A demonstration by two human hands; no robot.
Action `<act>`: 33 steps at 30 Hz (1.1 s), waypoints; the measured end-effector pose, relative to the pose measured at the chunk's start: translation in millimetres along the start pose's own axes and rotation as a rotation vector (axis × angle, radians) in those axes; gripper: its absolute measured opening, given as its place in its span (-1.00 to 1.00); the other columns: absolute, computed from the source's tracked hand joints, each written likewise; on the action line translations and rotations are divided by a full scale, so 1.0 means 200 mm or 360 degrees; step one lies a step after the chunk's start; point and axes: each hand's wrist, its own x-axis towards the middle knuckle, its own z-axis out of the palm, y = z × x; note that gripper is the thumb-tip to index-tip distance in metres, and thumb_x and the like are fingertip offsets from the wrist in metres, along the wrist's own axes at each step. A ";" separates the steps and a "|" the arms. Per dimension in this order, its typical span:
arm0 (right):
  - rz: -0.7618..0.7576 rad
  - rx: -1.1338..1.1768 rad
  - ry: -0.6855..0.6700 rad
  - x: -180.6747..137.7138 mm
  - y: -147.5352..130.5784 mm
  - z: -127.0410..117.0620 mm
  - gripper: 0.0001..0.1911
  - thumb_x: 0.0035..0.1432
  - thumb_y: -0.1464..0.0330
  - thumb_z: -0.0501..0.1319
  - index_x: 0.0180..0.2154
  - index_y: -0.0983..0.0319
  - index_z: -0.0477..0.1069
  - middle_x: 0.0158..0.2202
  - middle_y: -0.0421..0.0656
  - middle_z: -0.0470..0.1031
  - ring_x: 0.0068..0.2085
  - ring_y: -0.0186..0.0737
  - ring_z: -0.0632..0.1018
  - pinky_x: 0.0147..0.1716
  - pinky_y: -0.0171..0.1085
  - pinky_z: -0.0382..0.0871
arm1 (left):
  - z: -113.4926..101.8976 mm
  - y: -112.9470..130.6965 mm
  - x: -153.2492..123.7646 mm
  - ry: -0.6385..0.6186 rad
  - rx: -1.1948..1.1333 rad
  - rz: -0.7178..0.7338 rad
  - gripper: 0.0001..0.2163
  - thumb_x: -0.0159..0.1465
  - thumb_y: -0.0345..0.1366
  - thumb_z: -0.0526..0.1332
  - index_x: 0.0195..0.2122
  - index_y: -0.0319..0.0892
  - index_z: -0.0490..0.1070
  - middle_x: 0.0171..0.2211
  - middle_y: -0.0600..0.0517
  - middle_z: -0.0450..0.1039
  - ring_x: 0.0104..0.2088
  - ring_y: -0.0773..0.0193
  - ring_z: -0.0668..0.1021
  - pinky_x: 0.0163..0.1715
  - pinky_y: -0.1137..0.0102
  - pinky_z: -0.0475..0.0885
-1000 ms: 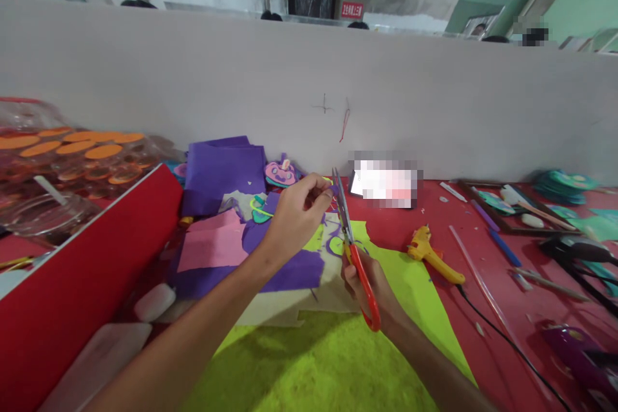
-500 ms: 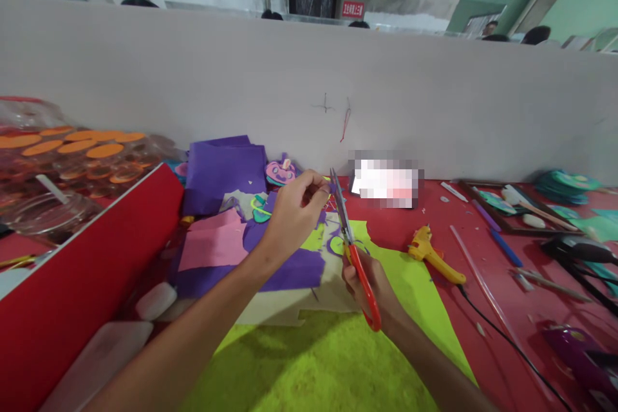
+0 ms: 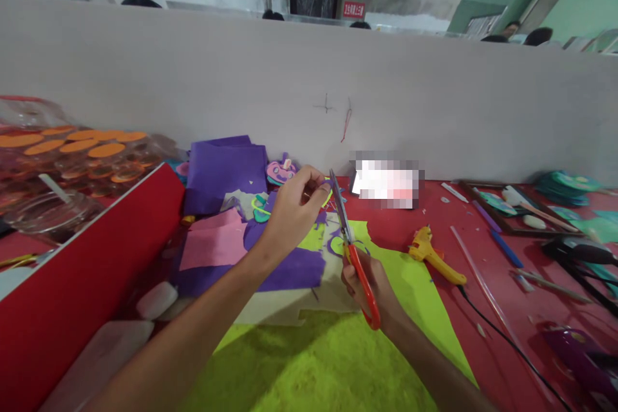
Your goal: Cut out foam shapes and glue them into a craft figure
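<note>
My left hand (image 3: 293, 212) is raised over the table with its fingers pinched on a small yellow-green scrap (image 3: 327, 197) right at the scissor blades. My right hand (image 3: 365, 283) grips red-handled scissors (image 3: 351, 251), blades pointing up and away toward the scrap. Under both hands lie a lime-green felt sheet (image 3: 338, 354), purple felt pieces (image 3: 294, 270), a pink sheet (image 3: 212, 246) and a cream sheet (image 3: 290, 306).
A yellow glue gun (image 3: 431, 255) with a black cord lies to the right on the red table (image 3: 487, 283). A red board (image 3: 72, 283) leans at left beside a clear bag of orange discs (image 3: 72, 154). Tools and teal cut-outs (image 3: 564, 181) sit far right. A grey partition (image 3: 309, 90) stands behind.
The hands and scissors have barely shifted; the scissor tips and my left fingers sit slightly lower and closer together than a second ago.
</note>
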 end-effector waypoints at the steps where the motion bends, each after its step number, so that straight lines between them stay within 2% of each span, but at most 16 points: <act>1: -0.0013 -0.0011 0.0002 0.00 0.00 0.00 -0.47 0.10 -0.15 0.27 -0.40 0.15 0.23 -0.62 -0.37 0.10 -0.63 -0.40 0.13 -0.69 -0.37 0.01 | 0.00 -0.01 0.00 -0.0013 -0.0019 0.0013 -0.88 0.33 -0.35 0.17 -0.37 -0.15 0.28 -0.47 0.12 0.26 -0.48 0.39 0.32 -0.46 0.40 0.21; 8: -0.0144 0.0079 -0.0120 0.01 0.02 0.02 -0.40 0.17 -0.27 0.12 -0.35 0.14 0.21 -0.58 -0.34 0.16 -0.61 -0.39 0.15 -0.68 -0.35 0.01 | 0.01 -0.03 0.01 -0.0025 -0.0204 0.0007 -0.91 0.26 -0.36 0.24 -0.33 -0.15 0.31 -0.40 0.09 0.31 -0.42 0.38 0.38 -0.42 0.42 0.30; 13: -0.0150 0.0112 -0.0115 0.00 0.02 0.04 -0.40 0.13 -0.27 0.16 -0.33 0.15 0.26 -0.47 -0.27 0.24 -0.51 -0.34 0.21 -0.59 -0.33 0.07 | 0.02 -0.02 0.00 -0.0060 -0.0235 -0.0053 -0.91 0.30 -0.35 0.19 -0.36 -0.15 0.31 -0.49 0.12 0.26 -0.51 0.40 0.32 -0.51 0.43 0.23; 18: -0.0112 0.0149 -0.0085 0.00 0.02 0.05 -0.39 0.13 -0.28 0.15 -0.33 0.15 0.26 -0.51 -0.31 0.18 -0.55 -0.36 0.16 -0.64 -0.34 -0.02 | 0.03 -0.01 -0.01 -0.0092 -0.0237 -0.0074 -0.89 0.33 -0.34 0.16 -0.37 -0.16 0.34 -0.49 0.11 0.29 -0.50 0.39 0.33 -0.51 0.43 0.23; 27: -0.0245 0.0106 -0.0086 0.02 0.05 0.04 -0.40 0.21 -0.26 0.08 -0.33 0.16 0.24 -0.56 -0.33 0.18 -0.59 -0.39 0.15 -0.63 -0.35 0.01 | 0.04 -0.03 -0.01 -0.0042 -0.0224 -0.0073 -0.92 0.28 -0.37 0.22 -0.35 -0.16 0.31 -0.39 0.07 0.36 -0.42 0.38 0.41 -0.44 0.44 0.31; 30: -0.0210 0.0110 -0.0081 0.02 0.03 0.04 -0.38 0.18 -0.29 0.09 -0.35 0.16 0.23 -0.57 -0.34 0.18 -0.61 -0.40 0.15 -0.65 -0.35 0.01 | 0.05 -0.04 -0.01 -0.0042 -0.0271 -0.0069 -0.92 0.23 -0.43 0.23 -0.28 -0.16 0.35 -0.35 0.06 0.37 -0.40 0.37 0.43 -0.43 0.45 0.32; 33: -0.0204 0.0106 -0.0081 0.02 0.03 0.04 -0.38 0.17 -0.29 0.08 -0.36 0.16 0.22 -0.58 -0.34 0.17 -0.61 -0.41 0.15 -0.66 -0.36 0.01 | 0.05 -0.06 0.00 -0.0087 -0.0233 -0.0044 -0.89 0.27 -0.41 0.21 -0.18 -0.16 0.44 -0.33 0.04 0.41 -0.39 0.36 0.44 -0.43 0.45 0.33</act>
